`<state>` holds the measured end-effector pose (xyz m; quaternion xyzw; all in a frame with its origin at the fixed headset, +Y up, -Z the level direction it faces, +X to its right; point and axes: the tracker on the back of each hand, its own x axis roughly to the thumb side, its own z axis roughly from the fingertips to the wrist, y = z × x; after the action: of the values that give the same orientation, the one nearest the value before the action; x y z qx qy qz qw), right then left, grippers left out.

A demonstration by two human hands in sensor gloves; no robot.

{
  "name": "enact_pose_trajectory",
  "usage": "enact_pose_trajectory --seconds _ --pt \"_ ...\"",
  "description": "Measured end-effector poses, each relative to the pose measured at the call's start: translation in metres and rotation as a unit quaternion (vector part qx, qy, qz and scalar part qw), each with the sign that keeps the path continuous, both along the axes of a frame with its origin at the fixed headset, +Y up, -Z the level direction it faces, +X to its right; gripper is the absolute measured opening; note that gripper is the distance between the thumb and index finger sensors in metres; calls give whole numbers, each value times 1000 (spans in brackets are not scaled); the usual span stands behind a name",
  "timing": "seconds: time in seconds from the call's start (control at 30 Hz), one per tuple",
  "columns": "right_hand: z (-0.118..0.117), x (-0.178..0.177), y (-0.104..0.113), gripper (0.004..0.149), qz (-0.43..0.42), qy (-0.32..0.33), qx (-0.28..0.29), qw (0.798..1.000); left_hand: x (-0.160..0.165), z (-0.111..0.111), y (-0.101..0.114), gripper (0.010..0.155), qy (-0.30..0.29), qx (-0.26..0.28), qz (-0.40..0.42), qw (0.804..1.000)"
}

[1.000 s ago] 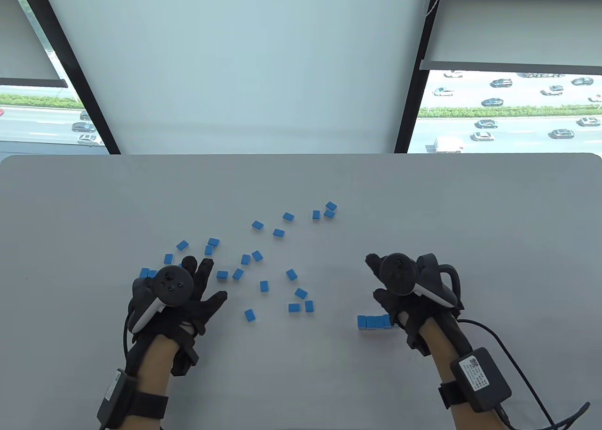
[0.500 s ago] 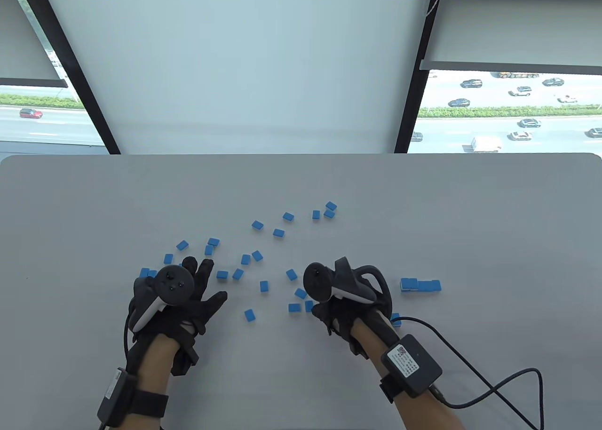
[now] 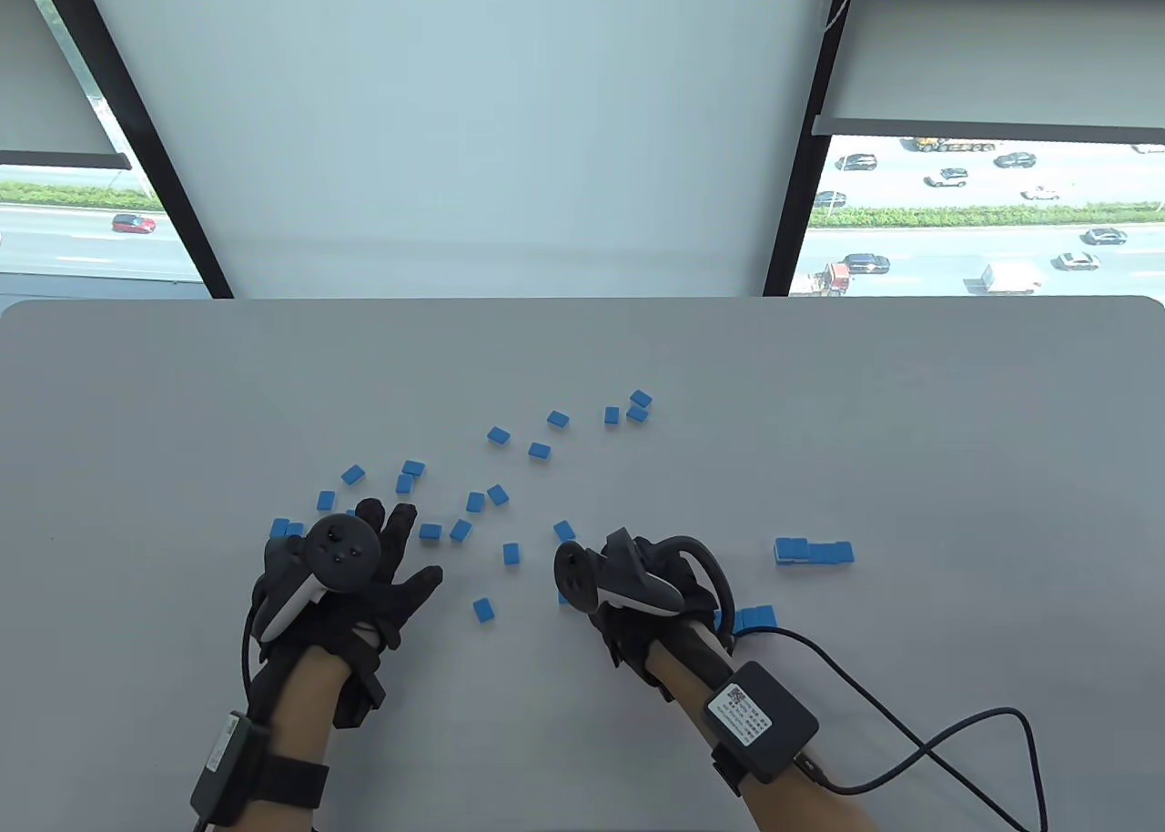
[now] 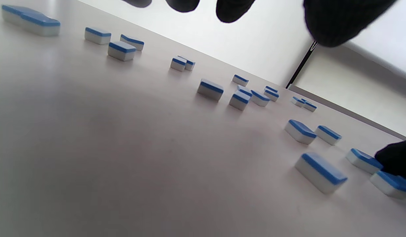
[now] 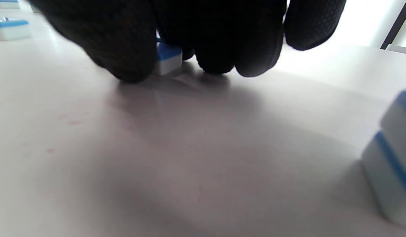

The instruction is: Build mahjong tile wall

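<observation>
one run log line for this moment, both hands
left hand: open, resting on table | right hand: fingers pinching tile on table | tile row: set right of right hand

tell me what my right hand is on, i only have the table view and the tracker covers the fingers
Observer: In the right wrist view, the right hand has its fingers curled round one tile, blue face up, down on the table.
Operator: left hand holding anything
Observer: No. In the left wrist view, the fingertips of the left hand hang bare above the table.
Operator: tiles by my right wrist, one layer or two
Observer: Two, it seems. The right wrist view shows a stack there, one blue-topped tile on another.
</observation>
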<state>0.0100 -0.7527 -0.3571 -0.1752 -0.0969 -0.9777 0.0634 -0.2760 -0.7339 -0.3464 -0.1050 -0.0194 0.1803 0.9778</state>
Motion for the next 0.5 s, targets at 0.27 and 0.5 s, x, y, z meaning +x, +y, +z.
enact_pose_trajectory --seconds 0.27,0.5 --pt "1 -1 0 56 2 17 7 1000 1 0 0 83 -2 -3 -3 1000" --pt "-2 26 37 57 -46 14 59 997 -1 0 0 83 2 -2 4 1000"
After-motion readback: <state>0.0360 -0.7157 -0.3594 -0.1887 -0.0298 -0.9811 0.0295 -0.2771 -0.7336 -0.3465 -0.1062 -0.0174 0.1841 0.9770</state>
